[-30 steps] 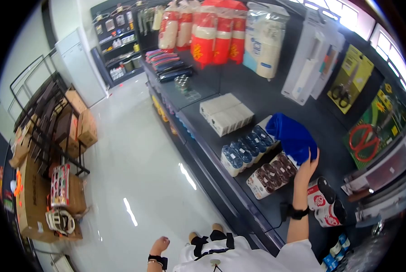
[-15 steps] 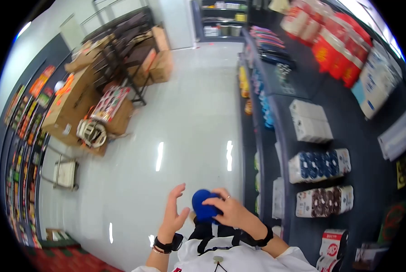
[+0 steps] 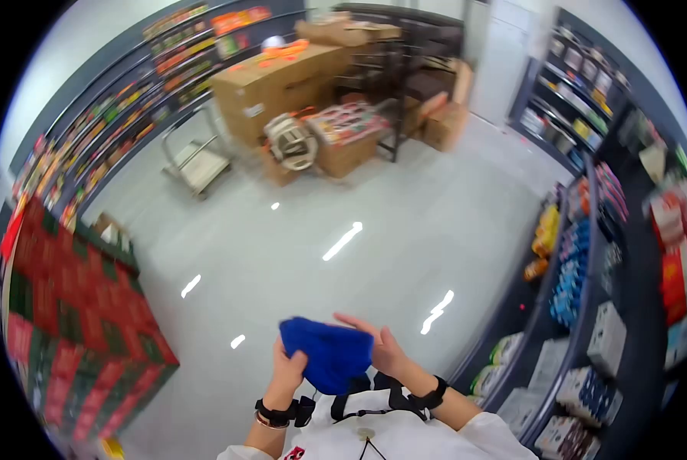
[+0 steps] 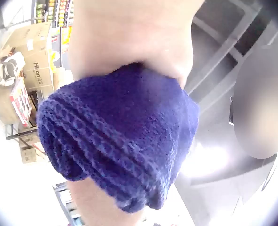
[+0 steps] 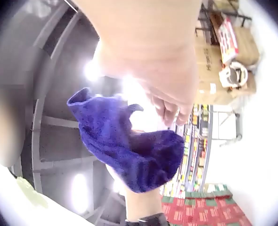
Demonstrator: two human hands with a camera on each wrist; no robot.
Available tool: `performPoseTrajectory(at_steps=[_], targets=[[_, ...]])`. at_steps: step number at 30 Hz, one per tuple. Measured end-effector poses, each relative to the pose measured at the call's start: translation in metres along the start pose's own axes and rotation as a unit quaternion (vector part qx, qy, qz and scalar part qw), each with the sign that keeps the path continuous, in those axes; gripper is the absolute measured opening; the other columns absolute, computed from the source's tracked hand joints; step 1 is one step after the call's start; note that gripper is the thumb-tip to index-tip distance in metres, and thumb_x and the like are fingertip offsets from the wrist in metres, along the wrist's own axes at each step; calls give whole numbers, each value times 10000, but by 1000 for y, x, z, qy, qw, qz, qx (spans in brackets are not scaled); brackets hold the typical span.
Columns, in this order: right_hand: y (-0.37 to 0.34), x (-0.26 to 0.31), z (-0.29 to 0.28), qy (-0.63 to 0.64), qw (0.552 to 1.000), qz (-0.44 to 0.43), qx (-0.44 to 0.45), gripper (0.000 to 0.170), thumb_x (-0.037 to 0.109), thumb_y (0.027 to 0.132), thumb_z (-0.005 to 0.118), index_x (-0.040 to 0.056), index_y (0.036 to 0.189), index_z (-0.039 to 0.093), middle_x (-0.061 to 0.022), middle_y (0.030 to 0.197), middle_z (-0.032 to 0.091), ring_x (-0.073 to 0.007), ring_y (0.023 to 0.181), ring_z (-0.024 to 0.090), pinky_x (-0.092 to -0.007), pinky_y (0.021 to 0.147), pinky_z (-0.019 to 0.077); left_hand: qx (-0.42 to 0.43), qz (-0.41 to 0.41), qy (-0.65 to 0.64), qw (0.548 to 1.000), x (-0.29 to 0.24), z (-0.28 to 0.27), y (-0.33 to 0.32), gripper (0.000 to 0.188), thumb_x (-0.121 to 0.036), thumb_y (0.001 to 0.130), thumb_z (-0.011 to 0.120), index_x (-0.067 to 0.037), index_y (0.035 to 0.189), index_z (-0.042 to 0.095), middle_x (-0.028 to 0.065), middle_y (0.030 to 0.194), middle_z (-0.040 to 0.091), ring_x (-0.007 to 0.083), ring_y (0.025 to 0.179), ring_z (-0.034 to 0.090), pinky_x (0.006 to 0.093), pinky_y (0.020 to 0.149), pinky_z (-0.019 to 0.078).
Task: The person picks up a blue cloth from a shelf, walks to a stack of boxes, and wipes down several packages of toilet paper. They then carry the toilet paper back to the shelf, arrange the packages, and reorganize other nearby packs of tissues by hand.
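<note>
Just past the white top point(image 3: 405, 433), the left hand point(image 3: 286, 371) has its grip closed on a blue cloth point(image 3: 329, 356), thumb pressed over it; beside the cloth, the right hand point(image 3: 390, 357) has a loose grip, fingers extended, contact unclear. Beyond stand red-and-green boxes point(image 3: 82, 307), a flat cart point(image 3: 198, 168), and a large cardboard box point(image 3: 282, 92).

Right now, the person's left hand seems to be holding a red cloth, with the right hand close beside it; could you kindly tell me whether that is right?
Not quite: the cloth is blue, not red, as the head view shows. The left hand does hold it, with the right hand close beside it.
</note>
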State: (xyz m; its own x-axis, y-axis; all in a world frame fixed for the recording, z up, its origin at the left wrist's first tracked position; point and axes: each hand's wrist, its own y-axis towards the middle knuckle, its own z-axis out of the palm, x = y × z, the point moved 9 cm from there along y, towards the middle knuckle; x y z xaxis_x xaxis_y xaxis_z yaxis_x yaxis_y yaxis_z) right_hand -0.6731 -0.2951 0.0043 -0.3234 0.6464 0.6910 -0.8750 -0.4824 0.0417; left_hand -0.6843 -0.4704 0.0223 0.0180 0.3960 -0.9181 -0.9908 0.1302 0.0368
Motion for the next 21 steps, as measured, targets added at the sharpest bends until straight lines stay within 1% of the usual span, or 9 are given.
performPoseTrajectory(at_steps=[1, 4, 5, 7, 10, 12, 14, 18, 21], targets=[[13, -37, 0, 49, 992, 117, 16, 830, 644, 1041, 404, 63, 1618, 267, -132, 1621, 359, -255, 1469, 382, -424, 1210, 303, -49, 4, -55, 997, -16, -14, -4, 450, -276, 925, 725, -5, 1255, 583, 64, 1121, 692, 141, 990, 665, 309, 901, 545], [52, -86, 29, -23, 976, 207, 65, 715, 531, 1108, 310, 20, 1606, 265, -103, 1583, 421, -213, 1442, 417, -380, 1211, 302, -174, -48, -66, 981, -38, -68, -21, 421, -254, 992, 649, -2, 1313, 549, 86, 1186, 670, 144, 1022, 654, 298, 890, 550], [65, -94, 49, -28, 969, 228, 88, 715, 531, 1108, 310, 20, 1606, 265, -103, 1583, 421, -213, 1442, 417, -380, 1211, 302, -214, -99, -59, 970, -42, -82, -29, 409, -224, 1008, 626, 1, 1337, 532, 93, 1212, 658, 149, 1049, 648, 305, 898, 550], [89, -106, 85, -126, 957, 248, 82, 709, 525, 1113, 301, 13, 1602, 264, -95, 1573, 427, -207, 1434, 421, -364, 1205, 310, -262, -84, -78, 958, -58, -112, -51, 434, -164, 1016, 597, 6, 1395, 472, 107, 1278, 623, 174, 1116, 622, 326, 955, 529], [115, -161, 115, -88, 924, 349, 131, 718, 511, 1087, 432, 33, 1598, 273, -86, 1519, 460, -178, 1382, 445, -354, 1169, 355, -298, -43, -227, 926, -54, -164, -92, 493, -137, 1005, 604, 13, 1436, 420, 127, 1305, 610, 200, 1158, 607, 359, 1015, 497], [128, -185, 144, -110, 892, 408, 161, 719, 482, 1076, 495, 36, 1596, 275, -84, 1495, 473, -164, 1354, 457, -346, 1151, 373, -346, -48, -11, 937, -64, -196, -122, 557, -133, 974, 643, 30, 1442, 389, 163, 1339, 583, 226, 1196, 592, 376, 1034, 480], [151, -191, 176, -279, 876, 319, 231, 705, 369, 1044, 606, 20, 1573, 297, -75, 1460, 484, -142, 1300, 475, -312, 1090, 421, -407, -27, 91, 909, -90, -210, -147, 551, -116, 963, 643, 27, 1436, 400, 161, 1312, 592, 225, 1174, 604, 365, 1005, 495], [183, -257, 227, -250, 856, 321, 320, 638, 269, 1031, 640, 14, 1541, 353, -79, 1399, 535, -134, 1231, 516, -299, 1017, 462, -527, -38, 313, 789, -126, -253, -189, 540, -86, 938, 651, 23, 1413, 418, 157, 1270, 607, 216, 1144, 618, 352, 973, 509], [222, -289, 258, -273, 886, 253, 277, 392, 170, 1051, 594, 16, 1405, 526, -34, 1165, 654, -86, 1013, 597, -259, 896, 492, -572, 55, 162, 802, -118, -305, -216, 603, -80, 913, 676, 50, 1421, 379, 176, 1288, 604, 245, 1197, 606, 378, 1043, 479]])
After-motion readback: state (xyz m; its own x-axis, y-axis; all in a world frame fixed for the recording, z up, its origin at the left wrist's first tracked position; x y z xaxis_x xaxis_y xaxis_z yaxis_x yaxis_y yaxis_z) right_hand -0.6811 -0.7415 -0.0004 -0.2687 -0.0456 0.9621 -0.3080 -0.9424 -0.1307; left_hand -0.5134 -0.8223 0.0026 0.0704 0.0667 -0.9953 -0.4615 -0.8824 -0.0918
